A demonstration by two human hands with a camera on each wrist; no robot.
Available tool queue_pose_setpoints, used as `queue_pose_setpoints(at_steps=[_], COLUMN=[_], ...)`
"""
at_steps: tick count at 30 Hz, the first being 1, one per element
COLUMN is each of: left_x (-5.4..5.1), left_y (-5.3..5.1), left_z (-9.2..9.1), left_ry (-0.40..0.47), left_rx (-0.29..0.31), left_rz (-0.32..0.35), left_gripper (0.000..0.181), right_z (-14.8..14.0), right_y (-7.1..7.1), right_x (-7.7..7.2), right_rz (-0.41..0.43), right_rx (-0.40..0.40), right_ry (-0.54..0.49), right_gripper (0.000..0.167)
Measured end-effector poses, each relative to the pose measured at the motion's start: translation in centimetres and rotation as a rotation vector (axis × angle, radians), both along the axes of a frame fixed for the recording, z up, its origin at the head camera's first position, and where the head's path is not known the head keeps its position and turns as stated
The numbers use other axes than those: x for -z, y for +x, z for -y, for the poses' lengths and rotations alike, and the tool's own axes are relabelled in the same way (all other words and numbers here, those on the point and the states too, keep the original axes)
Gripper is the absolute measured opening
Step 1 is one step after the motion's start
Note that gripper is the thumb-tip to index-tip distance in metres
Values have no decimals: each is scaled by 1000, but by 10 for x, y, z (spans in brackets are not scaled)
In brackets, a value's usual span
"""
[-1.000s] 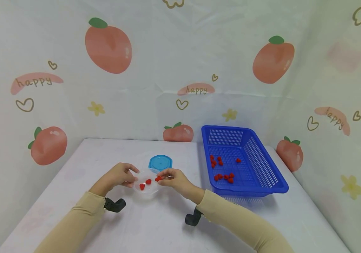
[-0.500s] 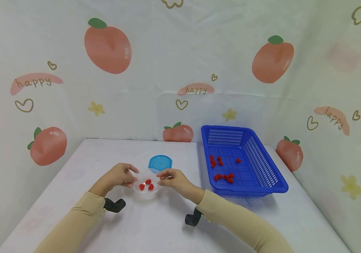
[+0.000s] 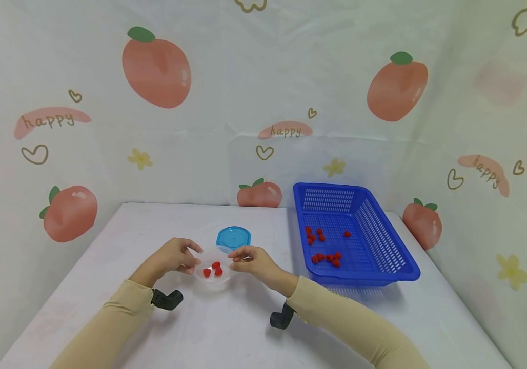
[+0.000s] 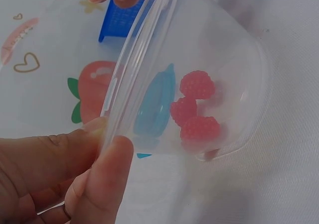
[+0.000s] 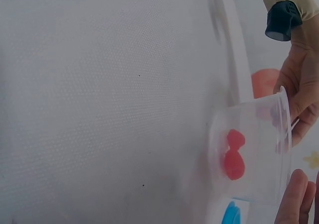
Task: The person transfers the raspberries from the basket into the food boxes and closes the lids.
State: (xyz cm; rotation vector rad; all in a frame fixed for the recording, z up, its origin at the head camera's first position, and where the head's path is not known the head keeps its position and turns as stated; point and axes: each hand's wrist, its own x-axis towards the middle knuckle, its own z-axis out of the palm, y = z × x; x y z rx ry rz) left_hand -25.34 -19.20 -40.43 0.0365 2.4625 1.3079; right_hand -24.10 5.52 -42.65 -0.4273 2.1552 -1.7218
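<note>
A clear plastic bowl (image 3: 214,282) stands on the white table with three red raspberries (image 3: 206,272) inside, close together. My left hand (image 3: 177,256) pinches its rim from the left, thumb and fingers on either side in the left wrist view, where the raspberries (image 4: 200,129) show through the wall. At the bowl's right rim is my right hand (image 3: 261,266), its fingers at the edge with no berry between them. In the right wrist view its fingertips lie beside the rim of the bowl (image 5: 259,154); whether they grip it is unclear.
Just behind the bowl lies a blue lid (image 3: 234,237). To the right stands a blue mesh basket (image 3: 383,241) holding several raspberries (image 3: 329,258). A patterned cloth (image 3: 208,102) hangs behind the table (image 3: 226,338).
The raspberry from my right fingers dropped into the bowl beside the other two, then shifted slightly left. Both hands have stayed nearly where they were.
</note>
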Motion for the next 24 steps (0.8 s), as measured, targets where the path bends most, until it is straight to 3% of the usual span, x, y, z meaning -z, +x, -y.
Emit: queue_pose_setpoints(at_steps=[13,24], left_x=[-1,0], left_y=[-1,0], left_z=[0,1], left_ry=[12,12], left_rx=[2,-2], left_rz=[9,6], left_gripper=[37,34], right_z=[-19,-58], right_y=[-1,7], right_x=[-10,-50], right_rz=[-11,-24], right_rx=[-28,32], right_ry=[-59,-195], right_gripper=[38,35])
